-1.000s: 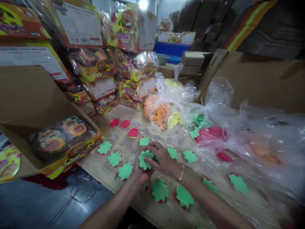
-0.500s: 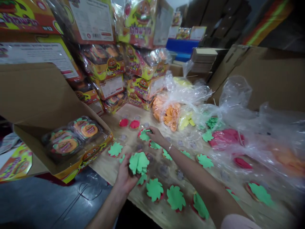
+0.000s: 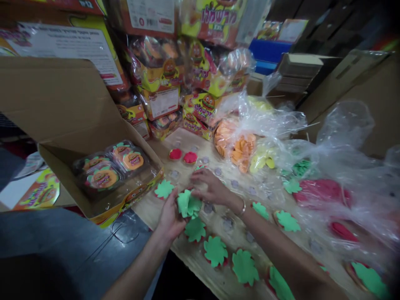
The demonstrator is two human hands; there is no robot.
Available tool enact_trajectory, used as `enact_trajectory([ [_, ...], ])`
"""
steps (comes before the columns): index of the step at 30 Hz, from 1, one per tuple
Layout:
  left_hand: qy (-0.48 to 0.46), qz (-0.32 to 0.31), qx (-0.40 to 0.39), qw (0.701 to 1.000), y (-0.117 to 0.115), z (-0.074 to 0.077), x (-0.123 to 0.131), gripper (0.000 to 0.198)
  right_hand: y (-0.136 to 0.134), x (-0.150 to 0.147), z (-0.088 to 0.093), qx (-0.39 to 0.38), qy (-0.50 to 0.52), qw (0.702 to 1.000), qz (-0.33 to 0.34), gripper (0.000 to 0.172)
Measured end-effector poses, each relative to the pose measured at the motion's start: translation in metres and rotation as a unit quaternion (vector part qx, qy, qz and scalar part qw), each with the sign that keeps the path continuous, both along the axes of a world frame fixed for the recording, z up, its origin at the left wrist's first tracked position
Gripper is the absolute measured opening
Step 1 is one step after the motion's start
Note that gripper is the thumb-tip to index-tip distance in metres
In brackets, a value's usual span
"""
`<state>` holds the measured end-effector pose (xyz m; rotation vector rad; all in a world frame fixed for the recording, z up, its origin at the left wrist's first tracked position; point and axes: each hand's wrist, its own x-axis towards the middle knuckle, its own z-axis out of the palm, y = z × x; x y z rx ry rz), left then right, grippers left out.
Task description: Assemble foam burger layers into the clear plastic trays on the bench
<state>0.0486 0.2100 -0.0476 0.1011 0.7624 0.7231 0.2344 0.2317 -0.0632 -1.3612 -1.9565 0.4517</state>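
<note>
Two hands meet over the wooden table [image 3: 218, 279], and we go from the left side to the right. Far left is an open cardboard box [image 3: 62, 108] with burger candy packs [image 3: 106, 173] inside it. Just right of the box, one green leaf shape [image 3: 164, 188] lies flat on the table. Next comes the left hand [image 3: 170, 216]. Its fingers are curled around a small stack of green leaves [image 3: 188, 204], holding it up above the table. The right hand [image 3: 209, 186] is touching the top of that stack with bent fingers, and it has a thin bracelet [image 3: 242, 208] on the wrist. More green leaves [image 3: 215, 251] lie in a row near the table edge. Behind the hands sit two red round pieces [image 3: 183, 156]. Farther right are clear bags with orange pieces [image 3: 237, 146], and a red pile [image 3: 321, 191] under plastic.
</note>
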Motion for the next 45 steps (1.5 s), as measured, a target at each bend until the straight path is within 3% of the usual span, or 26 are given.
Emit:
enact_trajectory([
  [2,0.007,0.011,-0.005,1.000,0.003,0.001,0.003,0.029,-0.015,-0.006,0.009,0.018,0.007,0.994,0.111,0.032],
  [4,0.013,0.026,-0.002,1.000,0.005,0.001,0.005,0.024,-0.026,-0.011,0.013,0.024,0.002,0.989,0.144,0.024],
  [7,0.009,0.050,0.034,0.998,0.007,-0.001,0.002,0.020,-0.034,-0.017,0.012,0.008,0.080,0.991,0.104,0.008],
  [9,0.010,0.041,0.056,0.998,0.007,-0.004,-0.003,0.020,-0.033,-0.019,0.007,-0.038,0.190,0.979,0.070,0.011],
  [12,0.024,0.012,0.071,0.997,0.006,-0.008,-0.012,0.021,-0.020,-0.019,-0.003,-0.149,0.374,0.915,0.019,0.021],
  [14,0.039,-0.004,0.078,0.996,0.004,-0.010,-0.017,0.023,0.001,-0.017,-0.010,-0.212,0.428,0.879,0.006,0.027],
  [15,0.047,-0.014,0.082,0.995,0.003,-0.011,-0.019,0.024,0.016,-0.015,-0.013,-0.227,0.407,0.885,0.000,0.028],
  [19,0.073,-0.042,0.081,0.993,0.002,-0.013,-0.028,0.029,0.090,-0.007,-0.020,-0.188,0.177,0.963,-0.075,0.022],
  [22,0.087,-0.037,0.075,0.993,0.004,-0.014,-0.034,0.031,0.135,-0.006,-0.024,-0.156,0.089,0.976,-0.123,0.019],
  [25,0.074,-0.018,0.076,0.994,0.007,-0.014,-0.038,0.034,0.152,-0.010,-0.029,-0.137,0.014,0.980,-0.146,0.024],
  [30,0.040,0.015,0.092,0.995,0.015,-0.010,-0.038,0.038,0.124,-0.021,-0.022,-0.061,-0.071,0.984,-0.154,0.033],
  [31,0.034,0.019,0.094,0.995,0.018,-0.009,-0.038,0.040,0.112,-0.023,-0.017,-0.039,-0.072,0.989,-0.119,0.028],
  [33,0.014,0.021,0.096,0.995,0.022,-0.007,-0.035,0.045,0.086,-0.025,-0.005,-0.018,-0.034,0.999,0.012,0.022],
  [35,-0.008,0.020,0.103,0.994,0.026,-0.007,-0.032,0.047,0.059,-0.027,0.007,-0.033,0.015,0.988,0.153,0.030],
  [37,-0.018,0.021,0.115,0.993,0.027,-0.008,-0.029,0.044,0.036,-0.029,0.014,-0.046,0.025,0.976,0.211,0.035],
  [40,0.007,0.037,0.129,0.991,0.024,-0.012,-0.027,0.033,0.015,-0.032,0.013,-0.042,0.032,0.982,0.180,0.021],
  [43,0.067,0.021,0.157,0.985,0.019,-0.014,-0.027,0.042,0.011,-0.035,0.002,-0.065,0.083,0.992,0.073,0.024],
  [45,0.107,-0.002,0.170,0.980,0.018,-0.014,-0.028,0.042,0.012,-0.037,-0.008,-0.108,0.151,0.983,0.005,0.028],
])
